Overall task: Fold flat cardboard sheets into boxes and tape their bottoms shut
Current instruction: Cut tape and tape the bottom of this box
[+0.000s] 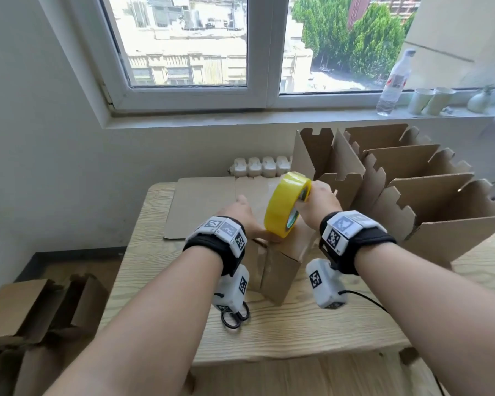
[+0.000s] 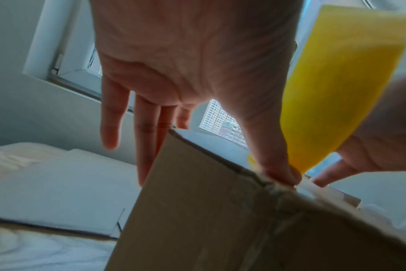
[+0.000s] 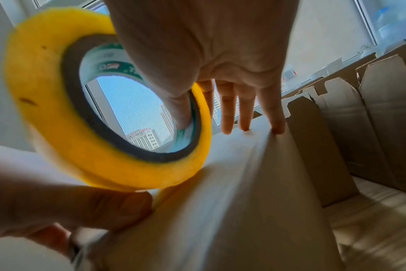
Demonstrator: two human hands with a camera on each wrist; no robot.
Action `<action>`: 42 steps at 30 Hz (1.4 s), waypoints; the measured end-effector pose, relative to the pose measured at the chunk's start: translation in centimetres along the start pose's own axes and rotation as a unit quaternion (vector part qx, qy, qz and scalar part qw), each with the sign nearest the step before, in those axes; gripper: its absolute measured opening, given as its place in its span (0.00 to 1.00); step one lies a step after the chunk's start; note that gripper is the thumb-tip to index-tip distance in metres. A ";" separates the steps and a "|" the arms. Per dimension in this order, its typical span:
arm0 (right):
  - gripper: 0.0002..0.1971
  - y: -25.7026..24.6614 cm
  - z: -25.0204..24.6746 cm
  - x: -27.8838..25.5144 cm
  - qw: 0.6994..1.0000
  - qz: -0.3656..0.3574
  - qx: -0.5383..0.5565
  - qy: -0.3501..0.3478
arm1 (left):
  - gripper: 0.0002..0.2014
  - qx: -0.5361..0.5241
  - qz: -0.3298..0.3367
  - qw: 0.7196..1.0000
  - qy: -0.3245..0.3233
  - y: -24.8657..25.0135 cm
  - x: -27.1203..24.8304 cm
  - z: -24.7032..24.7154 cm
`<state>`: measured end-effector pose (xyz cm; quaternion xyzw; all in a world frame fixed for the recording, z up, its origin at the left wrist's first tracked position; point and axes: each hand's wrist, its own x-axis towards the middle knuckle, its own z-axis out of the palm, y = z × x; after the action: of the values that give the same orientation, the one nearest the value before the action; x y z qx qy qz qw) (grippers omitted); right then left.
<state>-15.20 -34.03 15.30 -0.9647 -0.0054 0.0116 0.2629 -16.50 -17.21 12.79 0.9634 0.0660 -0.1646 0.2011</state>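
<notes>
A brown cardboard box (image 1: 280, 267) stands upside down at the middle of the wooden table (image 1: 297, 330). Above it my right hand (image 1: 316, 200) holds a yellow tape roll (image 1: 286, 205) on edge. In the right wrist view the thumb sits inside the core of the tape roll (image 3: 81, 128), while the other fingers (image 3: 227, 117) reach straight down onto the box (image 3: 243, 201). My left hand (image 1: 239, 214) lies flat on the box top. Its thumb (image 2: 278, 174) presses on the edge of the box (image 2: 220, 210), just under the tape roll (image 2: 336, 91); its fingers are straight.
Black scissors (image 1: 235, 318) lie on the table under my left wrist. A flat cardboard sheet (image 1: 206, 207) lies behind the box. Several open folded boxes (image 1: 412, 195) crowd the right side. More boxes (image 1: 26, 315) sit on the floor at left. A bottle (image 1: 395, 81) and cups (image 1: 429, 100) stand on the windowsill.
</notes>
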 end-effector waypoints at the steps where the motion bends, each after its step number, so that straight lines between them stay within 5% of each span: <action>1: 0.12 -0.1 0.0 0.1 1.000 0.004 0.001 -0.004 | 0.62 -0.012 -0.008 1.000 -0.017 0.1 0.1 0.0; 4: 0.11 -0.2 -0.3 0.4 1.000 0.000 -0.006 -0.009 | 0.61 -0.089 -0.016 0.993 -0.082 0.4 0.2 0.4; 9: 0.12 0.3 -1.1 1.0 1.000 -0.010 0.009 -0.018 | 0.31 -0.167 0.046 0.978 -0.120 1.1 -0.1 1.3; 21: 0.13 2.7 -1.4 1.2 0.998 -0.009 0.039 -0.040 | 0.34 -0.141 -0.033 0.980 -0.135 2.2 0.1 1.4; 27: 0.10 3.3 -2.2 0.9 0.996 -0.057 0.014 -0.066 | 0.15 -0.182 0.000 0.975 -0.129 2.5 -0.9 1.7; 32: 0.14 3.5 -2.3 0.1 0.996 -0.067 0.008 -0.050 | 0.41 -0.184 -0.025 0.976 -0.109 2.5 -1.2 1.7; 42: 0.18 2.9 -2.2 -3.5 0.999 0.004 -0.053 -0.010 | 0.27 -0.146 0.010 0.988 -0.049 2.0 -4.1 0.8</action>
<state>-18.65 -37.64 15.79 -0.9772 -0.0044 0.0216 0.2112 -20.18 -19.59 14.26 0.9149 0.0702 -0.1986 0.3444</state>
